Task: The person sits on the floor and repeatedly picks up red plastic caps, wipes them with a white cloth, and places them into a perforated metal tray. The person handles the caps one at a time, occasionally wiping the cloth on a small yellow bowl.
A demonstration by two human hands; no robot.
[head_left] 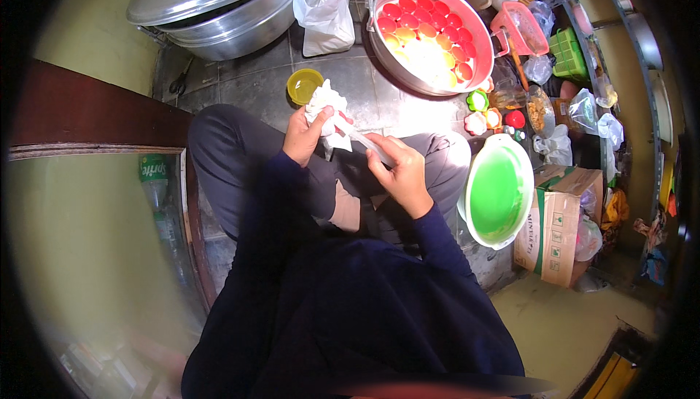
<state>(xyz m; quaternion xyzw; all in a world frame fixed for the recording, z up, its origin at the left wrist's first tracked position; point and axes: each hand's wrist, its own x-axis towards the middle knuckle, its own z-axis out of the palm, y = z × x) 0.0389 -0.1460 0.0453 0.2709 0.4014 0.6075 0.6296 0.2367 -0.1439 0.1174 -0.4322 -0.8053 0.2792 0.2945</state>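
Note:
My left hand [300, 136] is closed around a crumpled white cloth or tissue [327, 101] above my crossed legs. In my right hand [399, 171] is the pale, translucent handle [362, 139] of a slim tool. Its far end reaches into the white cloth, where a bit of red shows, and the cloth hides what kind of tool it is. Just beyond my left hand, a small yellow bowl [304, 87] sits on the floor. Further right stands a large round metal steamer pan [425, 91] holding many small red cups [425, 16], some with orange-yellow contents in bright light.
Right of my knee is a white basin [530, 180] of green liquid. A cardboard box [558, 227], flower-shaped moulds [477, 101], a pink basket [523, 31] and a metal shelf [642, 41] line the right. A lidded metal pot [240, 31] and white plastic bag [326, 9] stand far left.

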